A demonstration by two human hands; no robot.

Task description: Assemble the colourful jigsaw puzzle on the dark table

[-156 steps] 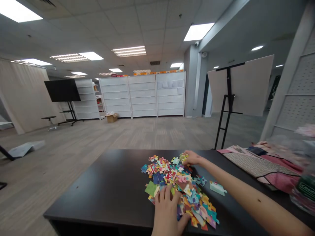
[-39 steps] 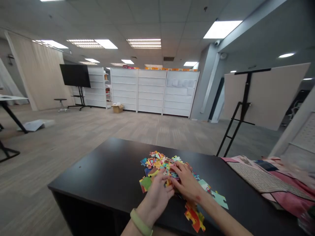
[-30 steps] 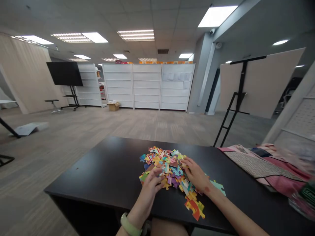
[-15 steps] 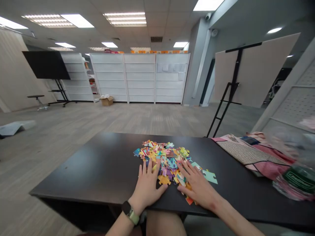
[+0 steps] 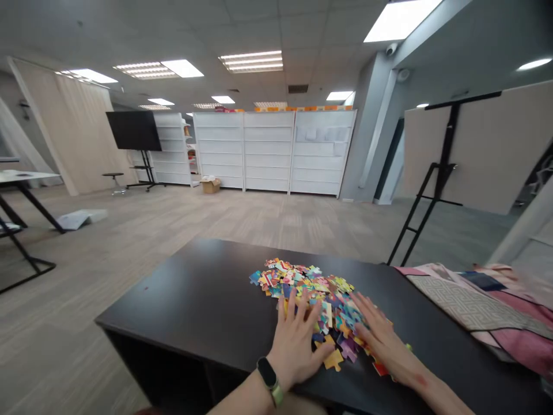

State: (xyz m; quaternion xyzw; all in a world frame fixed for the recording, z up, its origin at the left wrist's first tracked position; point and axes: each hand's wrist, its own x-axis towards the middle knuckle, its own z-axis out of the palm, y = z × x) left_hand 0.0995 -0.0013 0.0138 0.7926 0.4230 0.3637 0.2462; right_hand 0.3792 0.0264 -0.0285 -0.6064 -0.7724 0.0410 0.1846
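Observation:
A loose heap of colourful jigsaw pieces (image 5: 298,276) lies on the dark table (image 5: 194,305). My left hand (image 5: 298,340), with a watch (image 5: 268,373) on its wrist, rests palm down at the heap's near left edge, fingers spread over some pieces. Along the right side of the heap lies my right hand (image 5: 382,340), its fingers stretched out and pointing forward, covering part of the pieces. Yellow pieces (image 5: 333,357) and purple ones show between the two hands. Neither hand grips a piece.
Pink and patterned cloth (image 5: 479,300) lies on the table's right side. Beyond the table stand a black easel (image 5: 432,178) with a board, white shelves (image 5: 268,153), a cardboard box (image 5: 210,185) and a screen (image 5: 133,131). A white-topped desk (image 5: 26,177) is at the far left.
The view has turned left, so things sit further right. My right hand has moved along the right side of the heap, and more pieces show between the hands.

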